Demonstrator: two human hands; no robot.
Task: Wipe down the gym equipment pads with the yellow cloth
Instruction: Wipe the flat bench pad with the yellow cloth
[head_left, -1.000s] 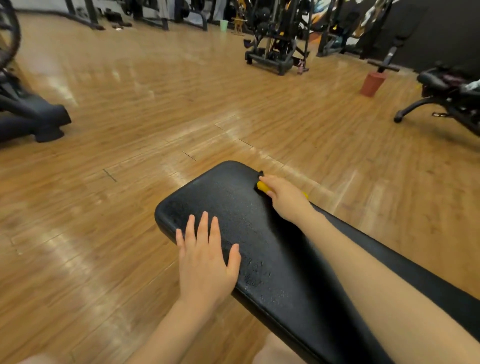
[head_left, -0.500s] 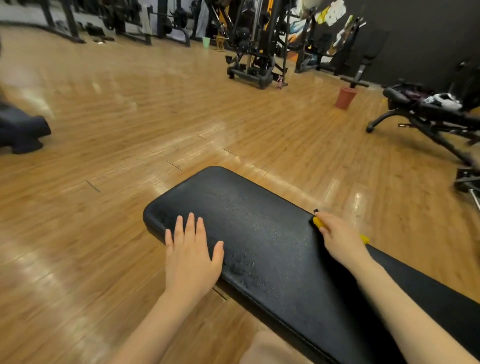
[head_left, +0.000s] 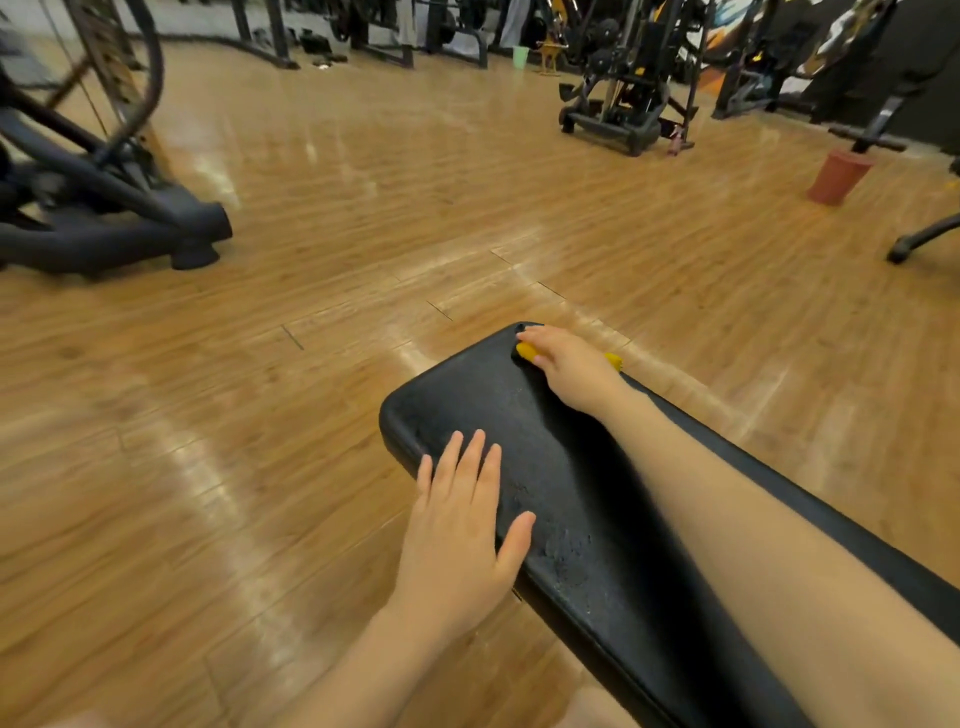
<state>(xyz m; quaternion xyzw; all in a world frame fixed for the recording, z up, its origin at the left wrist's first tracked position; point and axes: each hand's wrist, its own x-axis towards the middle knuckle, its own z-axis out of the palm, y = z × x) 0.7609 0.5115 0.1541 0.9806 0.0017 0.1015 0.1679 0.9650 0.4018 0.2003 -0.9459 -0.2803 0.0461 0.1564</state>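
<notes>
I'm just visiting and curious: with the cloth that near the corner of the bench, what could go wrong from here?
The yellow cloth sits at the far corner of the black bench pad and pokes out past its far edge, so the right hand might push it off onto the wooden floor. The left hand lies flat on the near edge, partly overhanging, and could slip. The pad's worn, flaking patch may shed bits if rubbed.

Yellow cloth (head_left: 528, 351) mostly hidden beneath right hand (head_left: 571, 366); black bench pad (head_left: 582, 499) cut off at the frame's lower right edge.
</notes>
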